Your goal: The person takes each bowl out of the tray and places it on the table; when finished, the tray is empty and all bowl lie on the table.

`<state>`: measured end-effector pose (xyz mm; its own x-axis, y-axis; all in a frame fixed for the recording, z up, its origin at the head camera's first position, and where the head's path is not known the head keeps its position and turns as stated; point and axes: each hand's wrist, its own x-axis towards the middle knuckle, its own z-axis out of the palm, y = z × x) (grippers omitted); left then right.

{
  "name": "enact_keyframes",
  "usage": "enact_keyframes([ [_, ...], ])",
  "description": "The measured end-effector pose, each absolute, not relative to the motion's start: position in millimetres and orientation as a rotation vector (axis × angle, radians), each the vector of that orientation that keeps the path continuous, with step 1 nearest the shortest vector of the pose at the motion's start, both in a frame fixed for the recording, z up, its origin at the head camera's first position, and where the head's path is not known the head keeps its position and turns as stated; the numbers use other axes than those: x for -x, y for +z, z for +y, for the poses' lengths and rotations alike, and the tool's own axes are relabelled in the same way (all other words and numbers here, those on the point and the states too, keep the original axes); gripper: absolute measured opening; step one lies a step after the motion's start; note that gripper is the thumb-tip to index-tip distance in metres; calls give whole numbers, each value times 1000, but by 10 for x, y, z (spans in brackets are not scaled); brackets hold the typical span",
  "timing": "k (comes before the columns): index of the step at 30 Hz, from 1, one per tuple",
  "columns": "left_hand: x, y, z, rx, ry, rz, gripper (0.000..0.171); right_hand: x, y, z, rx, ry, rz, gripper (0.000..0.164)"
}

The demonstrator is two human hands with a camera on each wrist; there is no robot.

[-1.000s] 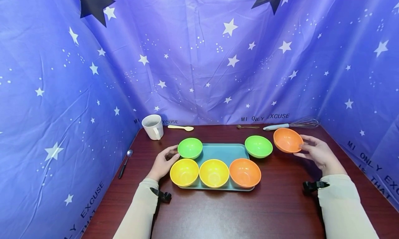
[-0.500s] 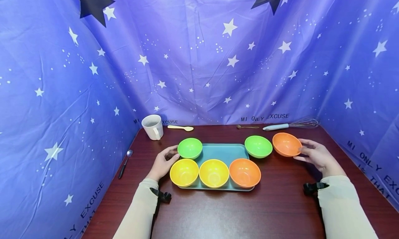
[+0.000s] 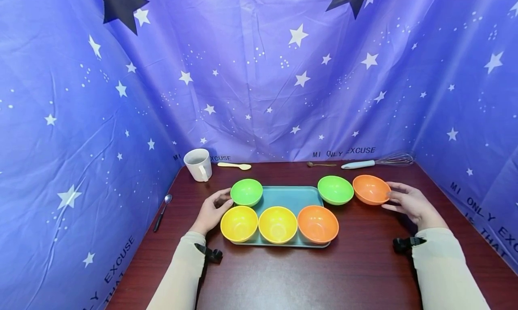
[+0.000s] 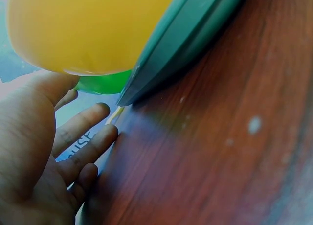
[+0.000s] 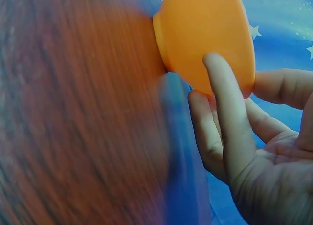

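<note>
The right hand [image 3: 414,205] holds an orange bowl [image 3: 370,188] by its right side, fingers on the outer wall and at the rim. In the right wrist view this orange bowl [image 5: 210,34] has its base at the tabletop. It stands beside a green bowl [image 3: 335,189]. At the left, the left hand [image 3: 211,210] has its thumb and fingers loosely spread next to another green bowl [image 3: 247,192] at the tray's back left corner. In the left wrist view, a yellow bowl [image 4: 88,29] hides the thumb tip and most of that green bowl [image 4: 105,83].
A teal tray [image 3: 289,195] carries two yellow bowls [image 3: 239,224] and an orange bowl [image 3: 318,224] along its front. Behind are a white mug [image 3: 198,165], a cream spoon [image 3: 234,166], a small spoon [image 3: 321,165] and a whisk [image 3: 376,161]. A black-handled spoon [image 3: 163,212] lies left.
The right hand has brought its orange bowl down and slightly left, toward the green bowl, and levelled it. The left hand and the bowls on the tray have stayed put.
</note>
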<state>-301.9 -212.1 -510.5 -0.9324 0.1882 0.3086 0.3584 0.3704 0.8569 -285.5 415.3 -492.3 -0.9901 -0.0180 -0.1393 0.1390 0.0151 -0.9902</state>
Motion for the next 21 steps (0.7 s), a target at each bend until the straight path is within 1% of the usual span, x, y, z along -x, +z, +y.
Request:
enact_keyframes([
  [5, 3004, -5085, -2112, 492, -1603, -2466, 44, 2848, -4926, 4195, -154, -2066, 2199, 50],
  [13, 3017, -5096, -2111, 488, -1602, -2463, 44, 2832, -4950, 4262, -141, -2033, 2206, 37],
  [21, 2981, -5048, -2115, 511, -1588, -2471, 44, 2815, -4968, 4283, -130, -1983, 2239, 36],
])
